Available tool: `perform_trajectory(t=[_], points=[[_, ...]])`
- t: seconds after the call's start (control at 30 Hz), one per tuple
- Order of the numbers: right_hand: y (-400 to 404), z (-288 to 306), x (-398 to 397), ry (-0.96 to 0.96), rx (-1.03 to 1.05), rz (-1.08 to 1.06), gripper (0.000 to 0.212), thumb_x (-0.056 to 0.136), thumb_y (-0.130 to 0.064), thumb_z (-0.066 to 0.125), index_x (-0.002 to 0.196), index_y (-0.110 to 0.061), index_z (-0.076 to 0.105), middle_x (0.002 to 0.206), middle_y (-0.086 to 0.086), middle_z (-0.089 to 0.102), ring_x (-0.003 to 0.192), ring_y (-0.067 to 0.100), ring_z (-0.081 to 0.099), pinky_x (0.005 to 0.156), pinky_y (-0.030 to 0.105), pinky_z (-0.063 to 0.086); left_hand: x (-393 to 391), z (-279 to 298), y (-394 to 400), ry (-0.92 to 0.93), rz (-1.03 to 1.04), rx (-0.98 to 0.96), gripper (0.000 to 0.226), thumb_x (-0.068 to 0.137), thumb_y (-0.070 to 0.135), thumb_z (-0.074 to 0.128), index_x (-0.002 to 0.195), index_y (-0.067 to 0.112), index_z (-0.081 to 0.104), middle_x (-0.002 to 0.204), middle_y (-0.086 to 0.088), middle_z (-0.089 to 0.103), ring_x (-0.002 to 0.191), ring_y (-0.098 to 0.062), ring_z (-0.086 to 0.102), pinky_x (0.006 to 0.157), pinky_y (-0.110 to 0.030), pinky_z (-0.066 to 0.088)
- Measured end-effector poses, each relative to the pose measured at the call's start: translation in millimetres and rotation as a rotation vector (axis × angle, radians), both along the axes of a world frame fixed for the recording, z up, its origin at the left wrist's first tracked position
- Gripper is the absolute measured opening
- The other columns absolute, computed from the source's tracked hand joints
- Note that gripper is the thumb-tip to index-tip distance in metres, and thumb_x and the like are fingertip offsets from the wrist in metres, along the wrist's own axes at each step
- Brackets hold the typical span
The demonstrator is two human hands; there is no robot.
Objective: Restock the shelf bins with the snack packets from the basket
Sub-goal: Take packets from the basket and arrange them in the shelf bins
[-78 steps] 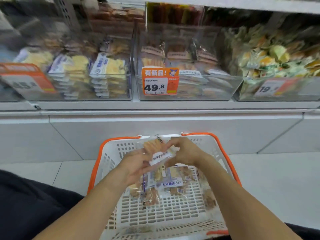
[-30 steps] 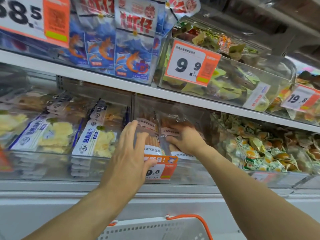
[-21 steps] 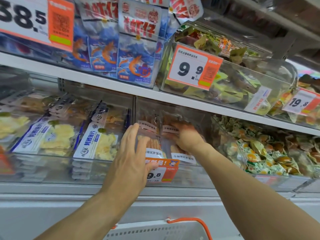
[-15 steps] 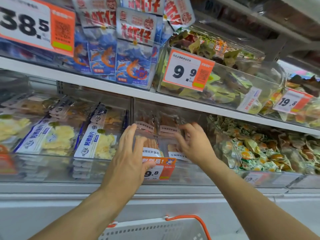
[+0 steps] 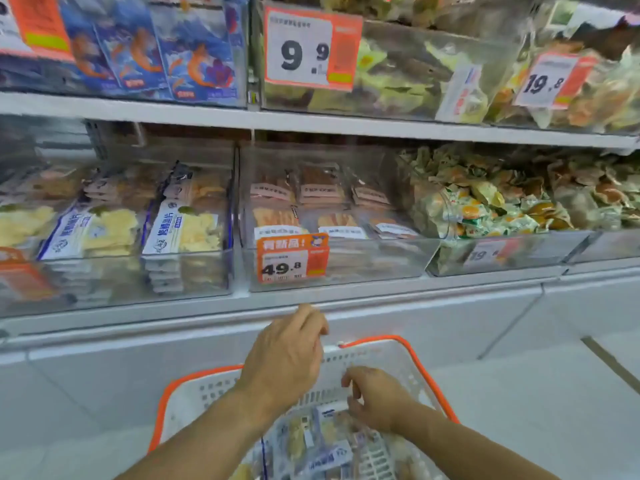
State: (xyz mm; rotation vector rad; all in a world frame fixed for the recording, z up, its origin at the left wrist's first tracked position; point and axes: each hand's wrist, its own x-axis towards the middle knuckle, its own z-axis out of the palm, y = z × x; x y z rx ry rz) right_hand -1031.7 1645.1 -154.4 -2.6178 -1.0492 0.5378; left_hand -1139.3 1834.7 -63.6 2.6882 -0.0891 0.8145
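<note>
Basket: white plastic lattice with an orange rim (image 5: 408, 344), sitting low in front of the shelf unit, right under both hands.
Packets in basket: clear snack packets (image 5: 325, 448) with blue-and-white labels, piled loosely in the bottom, kinda blurry so I can't count them.
Left hand: left hand (image 5: 287, 362) hangs above the basket's far rim, back of the hand up, fingers loosely curled downward, nothing in it as far as I can see. The packets lie below it and nearer the camera.
Right hand: right hand (image 5: 375, 398) is lower, down inside the basket, fingers bent, fingertips right at the top of the packet pile. Can't tell if it actually has hold of one.
Target bin: clear shelf bin (image 5: 346, 268) straight above the basket, with an orange 49.8 price tag (image 5: 292, 258) on its front, holding rows of flat packets (image 5: 322, 202) with brownish strips.
Neighbours: a bin of pale yellow chip packs (image 5: 183, 233) to its left, a bin of green-and-orange wrapped candies (image 5: 485, 206) to its right.
</note>
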Motion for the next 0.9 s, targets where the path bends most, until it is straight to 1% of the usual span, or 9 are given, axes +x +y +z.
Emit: perform_trajectory(t=[0.07, 0.13, 0.2, 0.27, 0.33, 0.43, 0.6, 0.73, 0.9], points=[[-10.6, -33.9, -19.7, 0.085, -0.161, -0.081, 0.042, 0.096, -0.030, 0.054, 0.135, -0.013, 0.051, 0.124, 0.005, 0.058, 0.126, 0.031, 0.053, 0.100, 0.032, 0.040, -16.0, -47.3, -9.6, 0.266, 0.031, -0.094, 0.018, 0.086, 0.008, 0.052, 0.094, 0.024, 0.051, 0.096, 0.006, 0.050, 0.062, -0.025, 0.053, 0.055, -0.040, 0.048], [-30.0, -68.5, -38.9, 0.151, -0.312, -0.063, 0.062, 0.101, -0.029, 0.050, 0.156, -0.015, 0.025, 0.159, 0.016, 0.027, 0.149, 0.032, 0.024, 0.122, 0.040, 0.018, -36.4, -92.5, -16.5, 0.541, 0.130, -0.181, 0.020, 0.094, 0.006, 0.048, 0.095, 0.026, 0.047, 0.099, 0.009, 0.045, 0.070, -0.024, 0.052, 0.065, -0.042, 0.048], [-48.9, -109.7, -43.6, 0.110, -0.319, -0.095, 0.081, 0.098, -0.036, 0.054, 0.160, -0.024, 0.003, 0.165, 0.014, -0.011, 0.154, 0.032, -0.004, 0.124, 0.044, 0.008, -54.9, -131.7, -22.6, 0.749, 0.212, -0.248, 0.023, 0.099, 0.010, 0.043, 0.094, 0.033, 0.043, 0.102, 0.009, 0.043, 0.081, -0.020, 0.052, 0.069, -0.035, 0.042], [-58.9, -141.6, -42.7, 0.063, -0.230, -0.174, 0.088, 0.093, -0.047, 0.055, 0.160, -0.028, 0.002, 0.165, 0.009, -0.019, 0.152, 0.032, -0.017, 0.122, 0.045, 0.018, -67.7, -159.5, -28.7, 0.892, 0.260, -0.292, 0.025, 0.100, 0.011, 0.044, 0.112, 0.031, 0.051, 0.115, 0.003, 0.051, 0.097, -0.020, 0.056, 0.074, -0.029, 0.039], [-57.2, -160.2, -40.9, 0.158, -0.174, -0.227, 0.088, 0.093, -0.044, 0.058, 0.159, -0.032, 0.001, 0.166, 0.006, -0.009, 0.153, 0.033, 0.005, 0.109, 0.040, 0.039, -72.9, -187.1, -30.9, 1.008, 0.264, -0.254, 0.036, 0.100, 0.012, 0.045, 0.136, 0.018, 0.043, 0.130, -0.005, 0.049, 0.111, -0.024, 0.055, 0.082, -0.030, 0.043], [-28.9, -169.3, -40.3, 0.566, -0.025, -0.366, 0.087, 0.088, -0.027, 0.075, 0.156, -0.024, 0.021, 0.146, 0.005, 0.043, 0.118, 0.030, 0.056, 0.092, 0.036, 0.049, -73.7, -225.0, -28.7, 1.085, 0.264, -0.262, 0.055, 0.097, 0.016, 0.050, 0.149, 0.017, 0.031, 0.143, -0.007, 0.039, 0.121, -0.026, 0.049, 0.094, -0.035, 0.046], [0.7, -188.7, -56.2, 0.638, 0.027, -0.659, 0.062, 0.088, -0.018, 0.073, 0.141, -0.014, 0.042, 0.126, 0.006, 0.053, 0.101, 0.018, 0.051, 0.086, 0.022, 0.041, -72.8, -256.1, -47.1, 1.146, 0.285, -0.376, 0.069, 0.097, 0.033, 0.050, 0.157, 0.020, 0.018, 0.159, -0.004, 0.025, 0.148, -0.028, 0.018, 0.120, -0.048, 0.020], [5.6, -195.2, -61.1, 0.662, 0.071, -0.803, 0.022, 0.090, 0.000, 0.063, 0.095, -0.017, 0.049, 0.103, 0.004, 0.055, 0.085, 0.019, 0.054, 0.072, 0.022, 0.055, -67.7, -257.0, -57.6, 1.064, 0.378, -0.440, 0.066, 0.097, 0.024, 0.053, 0.156, 0.022, 0.022, 0.161, -0.004, 0.024, 0.150, -0.028, 0.016, 0.122, -0.046, 0.016], [-3.1, -166.7, -45.3, 0.966, 0.019, -0.882, 0.042, 0.084, 0.006, 0.071, 0.115, -0.007, 0.046, 0.098, 0.009, 0.059, 0.066, 0.018, 0.064, 0.050, 0.023, 0.051, -65.3, -254.0, -52.6, 1.040, 0.393, -0.567, 0.063, 0.094, 0.021, 0.058, 0.152, 0.019, 0.032, 0.153, -0.005, 0.034, 0.144, -0.026, 0.029, 0.119, -0.044, 0.027]])
